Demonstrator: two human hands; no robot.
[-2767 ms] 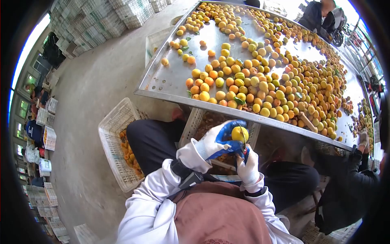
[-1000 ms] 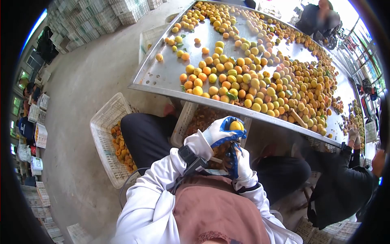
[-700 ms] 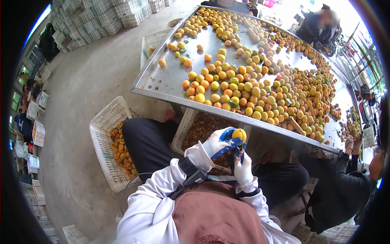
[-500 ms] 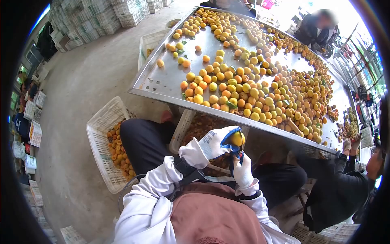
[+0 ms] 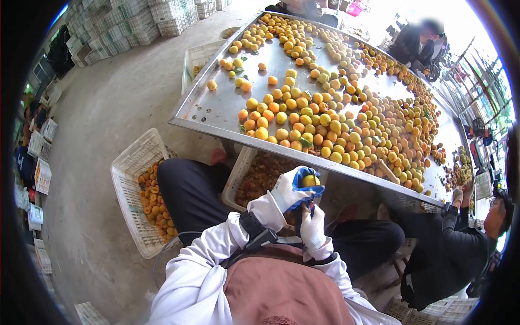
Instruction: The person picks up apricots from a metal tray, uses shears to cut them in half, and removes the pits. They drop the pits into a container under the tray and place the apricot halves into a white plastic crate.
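Note:
My left hand point(image 5: 292, 189), in a white glove with a blue palm, is closed round a yellow apricot point(image 5: 310, 181) above my lap. Just below it, my white-gloved right hand point(image 5: 312, 228) grips a thin, dark tool like a small knife point(image 5: 306, 208), held upright close under the fruit. The blade end is mostly hidden by my left glove. Beneath my hands, between my knees, a white crate point(image 5: 236, 179) contains brownish-orange pieces. At my left leg another white crate point(image 5: 125, 208) holds orange apricot halves point(image 5: 155, 212).
A steel-topped table point(image 5: 216, 111) with raised edges stands ahead, bearing many loose apricots point(image 5: 330, 127) and a wooden stick point(image 5: 388, 171). A person in black point(image 5: 449, 249) sits at my right; others sit across the table. Stacked crates point(image 5: 122, 24) line the far left.
Both hands have shifted slightly left, still holding the apricot and the knife. My left hand has turned, and its blue fingers now wrap across the fruit's lower front. The blade beside the fruit is less visible.

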